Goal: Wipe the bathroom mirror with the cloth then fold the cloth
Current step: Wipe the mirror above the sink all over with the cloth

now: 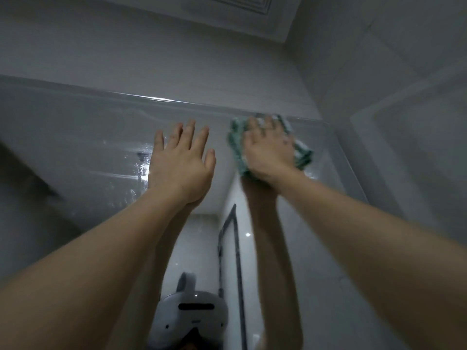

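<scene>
Right hand (269,150): fingers are spread over a bunched green cloth (237,147) and pressed down on it — the cloth is held flat against the bathroom mirror (75,137), just below the mirror's top edge and near its upper right corner. Green folds are seen past the fingertips, to the left of the hand and to its right. The fingertips are blurred; whether any are curled into the fabric cannot be told.

Left hand (180,160): fingers are straight and slightly fanned, thumb out to the right, nothing held. It is raised in front of the mirror, left of the cloth and apart from it; contact with the glass cannot be confirmed.

Both forearms are bare and extended upward toward the mirror. Their reflections are seen in the glass below the hands.

Streaks and droplets are noted on the mirror left of the left hand. A white head-worn camera unit (190,317) is reflected at the mirror's lower middle. Above the mirror — pale wall tile, then a ceiling vent (242,2).
</scene>
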Demonstrator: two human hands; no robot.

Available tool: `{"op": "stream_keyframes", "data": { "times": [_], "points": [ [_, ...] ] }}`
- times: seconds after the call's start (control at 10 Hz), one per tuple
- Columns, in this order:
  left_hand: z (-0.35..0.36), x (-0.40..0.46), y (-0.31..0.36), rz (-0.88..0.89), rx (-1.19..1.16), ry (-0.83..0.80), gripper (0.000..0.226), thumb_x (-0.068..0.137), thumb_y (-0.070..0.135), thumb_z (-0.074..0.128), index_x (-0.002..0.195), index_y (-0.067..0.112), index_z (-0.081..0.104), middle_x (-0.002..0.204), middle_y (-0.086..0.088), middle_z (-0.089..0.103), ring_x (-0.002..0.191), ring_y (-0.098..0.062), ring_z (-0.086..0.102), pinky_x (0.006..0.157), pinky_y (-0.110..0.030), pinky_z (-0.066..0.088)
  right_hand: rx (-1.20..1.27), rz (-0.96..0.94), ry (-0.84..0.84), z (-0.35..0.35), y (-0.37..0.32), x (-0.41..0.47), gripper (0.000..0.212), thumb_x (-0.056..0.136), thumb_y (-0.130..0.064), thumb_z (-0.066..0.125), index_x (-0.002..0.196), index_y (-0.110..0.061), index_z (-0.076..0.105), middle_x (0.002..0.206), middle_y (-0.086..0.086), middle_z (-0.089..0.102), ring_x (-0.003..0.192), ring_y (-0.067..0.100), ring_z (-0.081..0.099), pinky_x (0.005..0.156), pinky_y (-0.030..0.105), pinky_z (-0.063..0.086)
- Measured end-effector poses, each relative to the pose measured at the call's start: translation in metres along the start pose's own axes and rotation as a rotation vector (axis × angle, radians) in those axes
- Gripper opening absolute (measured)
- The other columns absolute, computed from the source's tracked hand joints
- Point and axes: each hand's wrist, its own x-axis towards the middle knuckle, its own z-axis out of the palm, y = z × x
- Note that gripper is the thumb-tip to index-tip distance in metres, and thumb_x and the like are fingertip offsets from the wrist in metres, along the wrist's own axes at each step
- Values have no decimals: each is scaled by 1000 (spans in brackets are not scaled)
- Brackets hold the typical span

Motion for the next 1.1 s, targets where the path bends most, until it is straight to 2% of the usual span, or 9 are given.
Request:
{"op": "stream_keyframes", "data": {
  "times": [0.1,0.3,0.5,0.6,0.7,0.8,0.9,1.0,1.1],
  "points": [
    [-1,-1,-1,4,-15,-13,56,97,33,8,151,19,8,159,0,7,145,-18,3,116,-41,0,86,-188,-12,5,-50,-15,50,102,-38,16,151,-28,13,160,1,1,146,18,-6,117,46,-7],
    [-3,-1,-3,-3,-18,-24,53,101,32,17,151,18,8,159,3,4,145,-15,2,116,-39,0,67,-239,-35,-2,-22,30,49,100,-42,19,149,-34,16,159,-3,7,146,15,3,117,42,-1],
    [-1,0,-4,3,-20,-21,53,101,33,17,151,20,8,159,4,2,145,-13,0,116,-38,-2,20,-48,-2,-10,38,65,50,99,-41,18,147,-30,24,155,6,22,143,23,17,116,46,12],
    [0,0,-4,6,-25,-7,53,101,33,17,151,20,8,159,4,2,145,-13,0,116,-37,-2,-3,90,20,-20,100,58,49,100,-38,21,146,-21,27,151,14,28,139,30,24,114,49,20],
    [0,1,-5,5,-17,-18,54,100,35,17,151,20,8,159,4,2,145,-13,0,116,-38,-1,19,93,-7,-23,131,41,51,102,-36,22,150,-16,20,156,15,17,143,33,15,115,48,13],
    [-1,0,-3,7,-13,-29,57,99,41,17,151,20,6,159,2,1,145,-14,-1,117,-39,-1,-28,101,-20,-20,126,42,57,99,-42,12,151,-19,14,158,12,7,145,32,6,118,48,7],
    [-4,0,-2,-3,-3,-24,58,99,42,19,151,19,8,159,1,3,145,-16,1,116,-40,-1,7,228,-53,-20,115,37,53,100,-40,9,151,-26,5,159,6,-3,146,25,-4,117,43,-3],
    [-5,3,-2,-3,-12,-76,59,99,43,19,151,17,7,159,0,1,145,-17,0,115,-42,-2,14,238,-56,-20,77,23,51,102,-37,13,151,-27,3,159,4,-4,146,22,-6,117,42,-5],
    [-11,7,-6,43,-25,-177,61,99,45,19,151,18,2,159,1,-4,145,-17,-5,116,-42,-3,35,123,-53,-14,31,13,51,102,-38,14,151,-28,5,159,3,-4,146,21,-6,116,41,-7]
  ]
}}
